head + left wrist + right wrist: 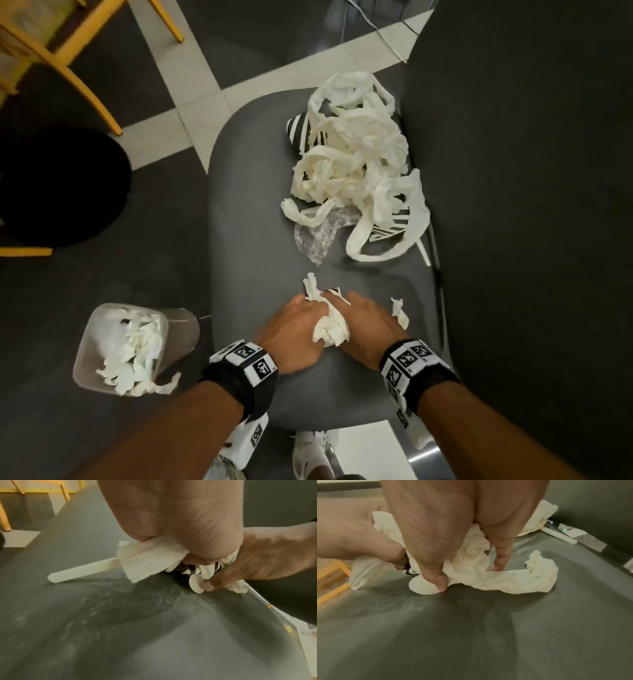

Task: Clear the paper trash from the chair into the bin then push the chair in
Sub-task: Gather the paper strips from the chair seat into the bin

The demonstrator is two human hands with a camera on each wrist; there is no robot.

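Both hands, left hand (295,331) and right hand (370,328), held a grip on one paper wad (330,328) on the chair seat (253,212). Some shreds already lay in the bin (102,346), but the big tangle (356,161) remained, and the chair was judged not yet pushed in.

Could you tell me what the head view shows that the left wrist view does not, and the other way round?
Only the head view shows the bin on the floor beside the chair, already holding paper, and the large paper pile further along the seat. Only the left wrist view shows a small white disc at the right thumb's tip and a pale flat stick lying on the seat. Both show the left hand and right hand gathering a paper wad on the grey chair seat.
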